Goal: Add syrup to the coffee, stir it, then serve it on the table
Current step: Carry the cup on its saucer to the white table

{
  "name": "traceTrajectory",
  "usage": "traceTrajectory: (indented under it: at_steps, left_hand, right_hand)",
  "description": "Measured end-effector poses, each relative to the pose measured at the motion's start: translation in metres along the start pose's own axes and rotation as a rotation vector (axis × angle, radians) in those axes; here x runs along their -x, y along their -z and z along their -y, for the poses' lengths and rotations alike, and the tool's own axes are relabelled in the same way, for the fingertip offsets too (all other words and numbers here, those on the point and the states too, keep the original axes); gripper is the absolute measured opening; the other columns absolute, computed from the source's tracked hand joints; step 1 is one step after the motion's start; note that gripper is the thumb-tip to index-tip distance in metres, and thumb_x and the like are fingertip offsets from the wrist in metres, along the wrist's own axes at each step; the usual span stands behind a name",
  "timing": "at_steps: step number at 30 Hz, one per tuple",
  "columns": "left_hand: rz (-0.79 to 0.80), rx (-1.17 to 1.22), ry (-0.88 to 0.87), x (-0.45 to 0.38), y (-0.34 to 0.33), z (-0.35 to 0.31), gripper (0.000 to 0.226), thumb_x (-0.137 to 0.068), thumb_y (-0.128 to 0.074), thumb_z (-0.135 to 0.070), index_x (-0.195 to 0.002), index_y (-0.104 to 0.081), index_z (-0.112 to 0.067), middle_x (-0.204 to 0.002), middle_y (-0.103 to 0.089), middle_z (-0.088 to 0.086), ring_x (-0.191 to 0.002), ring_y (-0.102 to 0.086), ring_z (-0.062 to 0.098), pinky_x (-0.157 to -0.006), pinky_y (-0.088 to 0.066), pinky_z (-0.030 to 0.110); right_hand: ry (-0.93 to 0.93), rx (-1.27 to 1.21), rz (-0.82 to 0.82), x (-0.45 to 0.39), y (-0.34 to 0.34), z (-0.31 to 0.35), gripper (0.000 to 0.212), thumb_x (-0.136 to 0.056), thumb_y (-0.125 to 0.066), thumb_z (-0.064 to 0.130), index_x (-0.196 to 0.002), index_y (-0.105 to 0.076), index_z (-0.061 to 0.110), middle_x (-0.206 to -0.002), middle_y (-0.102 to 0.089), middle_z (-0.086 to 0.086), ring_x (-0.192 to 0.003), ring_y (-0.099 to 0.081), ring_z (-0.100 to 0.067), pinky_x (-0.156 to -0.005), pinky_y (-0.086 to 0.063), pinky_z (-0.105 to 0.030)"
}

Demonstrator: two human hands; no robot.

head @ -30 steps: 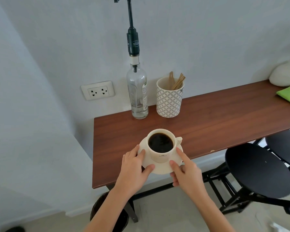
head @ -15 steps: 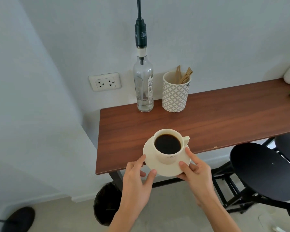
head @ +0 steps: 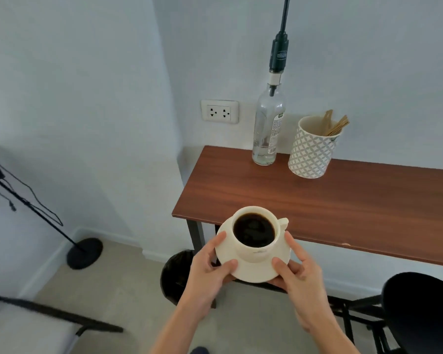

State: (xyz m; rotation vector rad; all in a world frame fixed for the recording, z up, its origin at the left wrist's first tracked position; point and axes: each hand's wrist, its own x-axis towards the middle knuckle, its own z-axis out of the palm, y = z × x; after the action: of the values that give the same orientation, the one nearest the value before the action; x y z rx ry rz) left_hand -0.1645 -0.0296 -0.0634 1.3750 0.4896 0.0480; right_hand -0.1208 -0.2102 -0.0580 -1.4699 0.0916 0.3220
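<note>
We hold the saucer [head: 251, 270] with both hands, off the table [head: 343, 200], just past its near left corner. Our left hand [head: 206, 272] pinches the rim at 9 o'clock, and our right hand [head: 298, 274] pinches it at 3 o'clock. The cup [head: 255, 232] of black coffee sits upright on it. The syrup bottle [head: 267, 129] and a patterned pot [head: 312, 149] of sticks [head: 334, 125] stand by the wall at 12 o'clock.

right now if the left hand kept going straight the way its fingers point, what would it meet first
The left hand already grips the saucer, fingers aimed up and right. Going on, it would likely first press into the cup on the saucer; the table edge lies beyond, though depth is unclear.
</note>
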Motion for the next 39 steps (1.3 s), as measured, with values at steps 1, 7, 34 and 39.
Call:
traceTrajectory:
  at_steps: [1, 7, 34, 39]
  left_hand:
    - [-0.022, 0.025, -0.004, 0.007, 0.002, 0.002, 0.062, -0.085, -0.069, 0.008, -0.136, -0.056, -0.026, -0.124, -0.068, -0.001, -0.112, -0.067, 0.018, -0.091, -0.059, 0.047]
    - [-0.166, 0.148, -0.042, 0.055, 0.028, 0.011, 0.060, -0.084, -0.068, 0.012, -0.124, -0.060, -0.032, -0.124, -0.067, 0.001, -0.113, -0.066, 0.024, -0.088, -0.059, 0.051]
    - [-0.810, 0.408, -0.202, 0.499, 0.319, 0.121, 0.067, -0.075, -0.074, 0.002, -0.136, -0.058, -0.020, -0.140, -0.053, 0.013, -0.122, -0.059, 0.036, -0.079, -0.061, 0.046]
    - [-0.961, 0.443, -0.227, 0.592, 0.367, 0.151, 0.065, -0.079, -0.072, 0.007, -0.136, -0.057, -0.019, -0.137, -0.055, 0.012, -0.120, -0.061, 0.034, -0.082, -0.061, 0.049]
  right_hand:
    - [0.001, 0.022, 0.049, 0.003, 0.000, 0.003, 0.071, -0.092, -0.061, -0.004, -0.149, -0.037, 0.031, -0.096, -0.079, -0.011, -0.088, -0.076, -0.025, -0.070, -0.063, -0.036]
    - [-0.016, 0.196, 0.358, 0.018, -0.014, 0.019, 0.088, -0.089, -0.067, 0.003, -0.149, -0.022, 0.048, -0.086, -0.079, -0.010, -0.082, -0.077, -0.026, -0.063, -0.062, -0.030]
    - [0.022, 0.326, 1.242, 0.344, -0.312, -0.094, 0.051, -0.087, -0.049, 0.056, -0.122, -0.067, 0.025, -0.112, -0.076, 0.001, -0.096, -0.075, -0.025, -0.078, -0.063, -0.037]
    - [-0.039, 0.353, 1.409, 0.436, -0.374, -0.128, 0.050, -0.090, -0.048, 0.052, -0.125, -0.066, 0.021, -0.110, -0.077, -0.001, -0.097, -0.075, -0.028, -0.080, -0.060, -0.040]
